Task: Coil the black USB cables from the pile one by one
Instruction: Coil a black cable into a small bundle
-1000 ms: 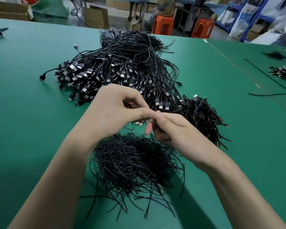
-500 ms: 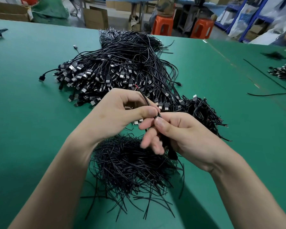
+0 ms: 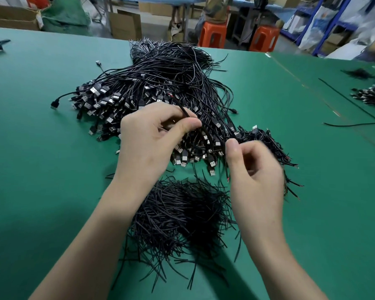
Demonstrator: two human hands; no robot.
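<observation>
Head view: left hand (image 3: 147,144) and right hand (image 3: 256,167), each grip tight on one black cable (image 3: 183,109) above the pile (image 3: 160,83)

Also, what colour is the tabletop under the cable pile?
Green; the tabletop shows best in the head view.

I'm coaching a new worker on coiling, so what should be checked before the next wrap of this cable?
1. Left hand pinches the black cable: ok.
2. Right hand pinches the same cable near its red-tipped end: ok.
3. Cable free of the pile behind: cannot tell.
4. Loop formed between the hands: not ok, only a slack curve.
5. This cable's plug end located: cannot tell.
</observation>
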